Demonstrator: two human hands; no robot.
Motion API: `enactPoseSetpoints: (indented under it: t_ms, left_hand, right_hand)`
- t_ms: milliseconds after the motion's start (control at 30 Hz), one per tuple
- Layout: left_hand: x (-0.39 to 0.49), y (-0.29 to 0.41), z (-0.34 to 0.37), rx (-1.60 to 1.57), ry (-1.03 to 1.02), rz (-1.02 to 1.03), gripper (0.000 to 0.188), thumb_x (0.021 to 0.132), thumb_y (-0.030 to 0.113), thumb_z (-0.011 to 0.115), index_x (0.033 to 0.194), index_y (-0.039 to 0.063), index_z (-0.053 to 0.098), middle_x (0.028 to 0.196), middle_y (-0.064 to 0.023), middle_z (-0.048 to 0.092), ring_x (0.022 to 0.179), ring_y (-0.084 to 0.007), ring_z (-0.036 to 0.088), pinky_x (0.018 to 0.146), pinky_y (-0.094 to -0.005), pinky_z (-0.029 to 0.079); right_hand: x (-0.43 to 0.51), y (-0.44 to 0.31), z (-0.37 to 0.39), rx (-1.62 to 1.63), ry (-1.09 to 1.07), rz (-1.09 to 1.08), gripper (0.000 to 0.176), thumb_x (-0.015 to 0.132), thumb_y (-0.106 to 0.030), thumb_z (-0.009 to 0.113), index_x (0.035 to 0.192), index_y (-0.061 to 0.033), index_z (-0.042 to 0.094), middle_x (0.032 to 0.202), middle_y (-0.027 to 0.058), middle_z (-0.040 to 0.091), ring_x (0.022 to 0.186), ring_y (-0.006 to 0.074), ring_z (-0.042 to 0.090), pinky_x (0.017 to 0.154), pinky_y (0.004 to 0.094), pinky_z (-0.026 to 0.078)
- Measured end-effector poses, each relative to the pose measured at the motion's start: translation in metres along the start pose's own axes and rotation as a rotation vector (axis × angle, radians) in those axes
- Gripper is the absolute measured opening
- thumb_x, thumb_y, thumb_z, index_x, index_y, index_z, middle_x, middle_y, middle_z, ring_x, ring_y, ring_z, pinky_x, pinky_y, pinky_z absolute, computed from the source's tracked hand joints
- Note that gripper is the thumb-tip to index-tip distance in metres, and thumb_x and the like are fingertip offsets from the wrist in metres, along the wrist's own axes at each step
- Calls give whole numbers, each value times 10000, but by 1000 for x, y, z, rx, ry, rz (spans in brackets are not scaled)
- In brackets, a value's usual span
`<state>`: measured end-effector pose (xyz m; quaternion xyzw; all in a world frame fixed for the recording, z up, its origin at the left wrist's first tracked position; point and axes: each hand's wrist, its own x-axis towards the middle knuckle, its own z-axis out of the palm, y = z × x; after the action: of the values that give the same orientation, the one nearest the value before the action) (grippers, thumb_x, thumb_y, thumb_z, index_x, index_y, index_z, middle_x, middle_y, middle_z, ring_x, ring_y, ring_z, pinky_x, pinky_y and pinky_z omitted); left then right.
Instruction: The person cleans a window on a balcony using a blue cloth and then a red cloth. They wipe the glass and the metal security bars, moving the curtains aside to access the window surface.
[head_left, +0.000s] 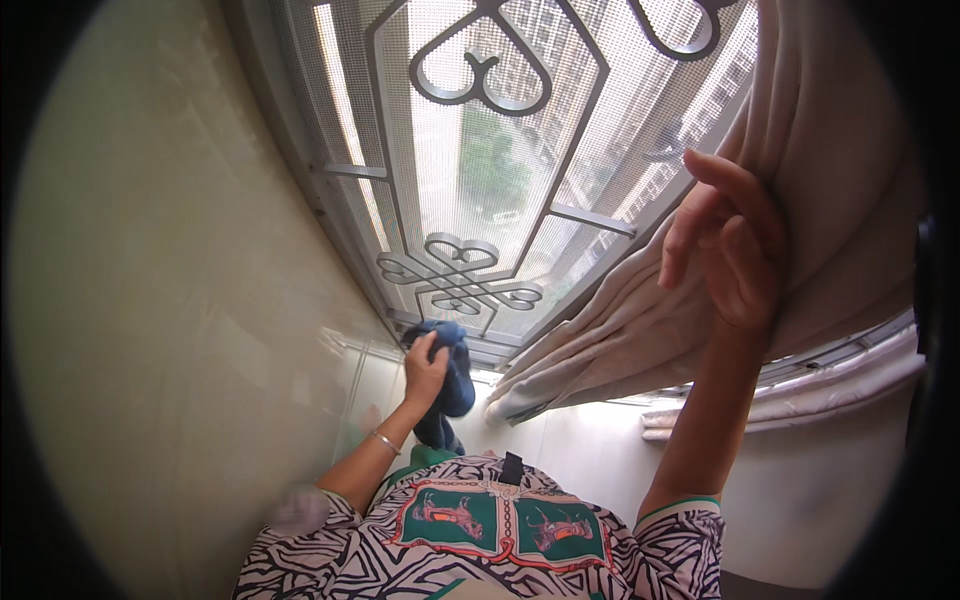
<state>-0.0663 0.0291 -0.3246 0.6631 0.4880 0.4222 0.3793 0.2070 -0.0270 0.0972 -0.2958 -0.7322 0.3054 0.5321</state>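
My left hand (426, 373) grips a dark blue cloth (457, 382) by its upper part, low down at the bottom left corner of the window; the rest of the cloth hangs below. My right hand (731, 247) is raised against the beige curtain (817, 187), its back towards the fabric, with fingers spread and loosely bent and nothing seen between them. In front of me stands a window with an insect screen (487, 165) and a grey metal grille (459, 279) of curled, heart-shaped bars.
A pale, glossy wall (172, 300) rises close on the left. The curtain bunches down to the light floor (600, 442) right of the window. Another window track (832, 360) and a second piece of pale curtain (795, 409) lie at the right.
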Motion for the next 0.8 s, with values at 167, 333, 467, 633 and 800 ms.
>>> enactPoseSetpoints:
  t_ms: [167, 333, 467, 633, 800]
  left_hand:
    - [7, 18, 50, 312, -349, 24, 144, 889, 135, 661, 977, 42, 595, 1020, -233, 576, 983, -463, 612, 826, -539, 531]
    - [12, -20, 14, 307, -106, 76, 127, 900, 144, 637, 951, 32, 605, 1000, -242, 595, 933, -472, 617, 818, -543, 525]
    - [16, -38, -39, 319, 180, 41, 170, 879, 140, 665, 955, -9, 633, 927, -248, 603, 900, -468, 596, 781, -542, 488]
    - [42, -33, -50, 342, 295, 91, 253, 888, 157, 672, 1060, -29, 658, 994, -263, 615, 930, -478, 597, 826, -540, 494]
    - [44, -37, -39, 470, 92, -18, 356, 890, 170, 665, 1200, -5, 653, 1071, -259, 622, 971, -466, 619, 839, -522, 523]
  right_hand:
    - [-4, 3, -1, -9, 22, 20, 581, 1059, -344, 541, 1463, 70, 488, 844, 115, 674, 624, 167, 649, 625, 289, 550]
    - [-4, 5, -2, -16, 21, 5, 588, 1059, -348, 544, 1465, 73, 484, 840, 115, 676, 619, 162, 650, 614, 284, 547]
    - [-3, 1, -1, -15, 17, 4, 581, 1062, -335, 544, 1466, 77, 481, 846, 110, 678, 632, 155, 654, 618, 284, 548]
    - [-2, 0, -1, -19, -13, -7, 564, 1069, -318, 533, 1468, 76, 479, 864, 106, 678, 642, 151, 654, 619, 287, 548]
    - [-2, 5, -1, -17, -27, -33, 551, 1076, -311, 519, 1467, 75, 481, 871, 103, 677, 644, 149, 655, 627, 286, 546]
